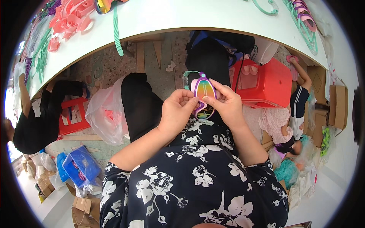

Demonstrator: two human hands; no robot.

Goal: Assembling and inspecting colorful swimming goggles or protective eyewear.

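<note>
Both my hands hold a pair of swim goggles (pixel 203 90) over my lap, below the white table's edge. The goggles have a purple frame, iridescent mirrored lenses and a teal strap looping off to the upper left. My left hand (pixel 178 111) grips the left side with the thumb pressed on the lens. My right hand (pixel 225 102) pinches the right side, its fingertips on the frame's rim. The lower lens is partly hidden between my thumbs.
A curved white table (pixel 182 17) carries pink goggle frames (pixel 70 17), teal straps (pixel 117 32) and more frames at the right (pixel 304 15). Under it stand a red stool (pixel 266 81), a clear plastic bag (pixel 106 112), a blue bag (pixel 81 167) and cardboard boxes. People sit at the left and right.
</note>
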